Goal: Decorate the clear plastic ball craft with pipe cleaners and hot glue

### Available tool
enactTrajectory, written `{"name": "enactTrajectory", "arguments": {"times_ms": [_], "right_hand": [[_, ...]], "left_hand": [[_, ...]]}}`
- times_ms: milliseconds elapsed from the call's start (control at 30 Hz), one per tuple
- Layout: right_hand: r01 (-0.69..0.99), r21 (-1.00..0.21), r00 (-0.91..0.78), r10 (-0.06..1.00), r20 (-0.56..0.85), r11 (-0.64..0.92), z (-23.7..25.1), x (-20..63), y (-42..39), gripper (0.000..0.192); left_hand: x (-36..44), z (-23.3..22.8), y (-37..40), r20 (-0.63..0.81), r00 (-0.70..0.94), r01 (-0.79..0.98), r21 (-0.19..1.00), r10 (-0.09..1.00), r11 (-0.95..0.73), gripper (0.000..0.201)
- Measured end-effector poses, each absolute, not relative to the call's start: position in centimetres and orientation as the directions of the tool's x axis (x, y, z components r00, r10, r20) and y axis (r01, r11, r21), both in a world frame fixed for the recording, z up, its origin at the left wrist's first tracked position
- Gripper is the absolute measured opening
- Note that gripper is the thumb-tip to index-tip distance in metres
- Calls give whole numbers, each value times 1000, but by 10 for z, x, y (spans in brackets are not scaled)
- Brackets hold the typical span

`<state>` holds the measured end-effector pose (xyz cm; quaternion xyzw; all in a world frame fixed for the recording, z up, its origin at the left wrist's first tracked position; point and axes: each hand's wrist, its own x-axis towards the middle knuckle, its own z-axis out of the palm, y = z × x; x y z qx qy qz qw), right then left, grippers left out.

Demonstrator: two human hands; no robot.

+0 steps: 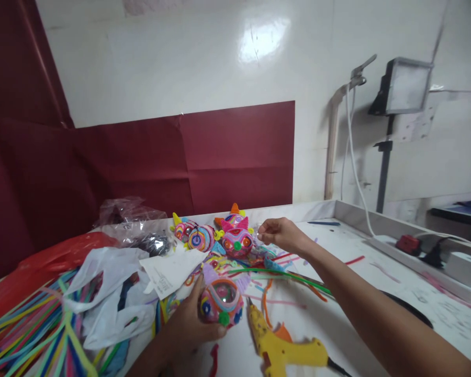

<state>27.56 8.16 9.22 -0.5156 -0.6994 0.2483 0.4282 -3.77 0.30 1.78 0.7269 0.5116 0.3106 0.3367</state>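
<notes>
My left hand (188, 324) grips a round craft ball (221, 302) wrapped in colourful pipe cleaners, with a clear dome on top, low on the white table (396, 283). My right hand (280, 234) reaches forward with fingertips pinched on something small beside a pink finished figure (237, 241); what it pinches is too small to tell. More finished figures (196, 235) with pointed ears stand behind. A yellow glue gun (286, 351) lies just right of the ball.
Loose pipe cleaners (31, 335) pile at the left with white plastic bags (110, 293) and a red bag (55, 256). Green and orange stems (290, 277) lie under my right arm. A lamp on a stand (402, 89) and a cable stand at the right.
</notes>
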Motion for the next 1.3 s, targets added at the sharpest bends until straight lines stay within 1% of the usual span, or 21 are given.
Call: {"name": "enactTrajectory", "arguments": {"times_ms": [100, 200, 333, 400, 600, 767, 867, 967, 1133, 1200, 1300], "right_hand": [[488, -809, -116, 943, 313, 329, 87, 282, 79, 7], [471, -827, -132, 952, 278, 307, 78, 286, 78, 7], [448, -845, -168, 956, 240, 291, 65, 285, 77, 1], [438, -849, -192, 954, 232, 295, 61, 282, 77, 5], [409, -849, -275, 933, 234, 334, 55, 271, 82, 10], [369, -859, -334, 913, 234, 355, 52, 263, 92, 13], [351, -862, -330, 910, 252, 366, 50, 260, 96, 13], [345, -857, -319, 906, 277, 384, 49, 258, 98, 11], [380, -838, -287, 912, 294, 390, 50, 266, 101, 8], [428, -821, -265, 921, 286, 378, 52, 271, 103, 9], [536, -769, -251, 936, 248, 347, 57, 278, 103, 16]], "left_hand": [[-37, 18, 2, 53, 271, 567, 798, 961, -204, 118], [-38, 12, 3, 55, 215, 570, 803, 975, -171, 119], [-43, 6, 7, 40, 247, 598, 780, 968, -184, 123], [-45, 5, 9, 52, 255, 593, 781, 966, -199, 125], [-42, 2, 12, 44, 279, 530, 826, 959, -192, 129], [-43, 3, 11, 52, 273, 560, 804, 961, -202, 126], [-42, 9, 8, 29, 279, 589, 784, 960, -195, 125], [-39, 16, 5, 10, 249, 627, 761, 968, -169, 122], [-37, 16, 6, -2, 237, 617, 773, 972, -149, 126], [-38, 13, 8, 14, 237, 628, 761, 971, -165, 121], [-41, 8, 11, 47, 216, 650, 739, 975, -180, 116]]}}
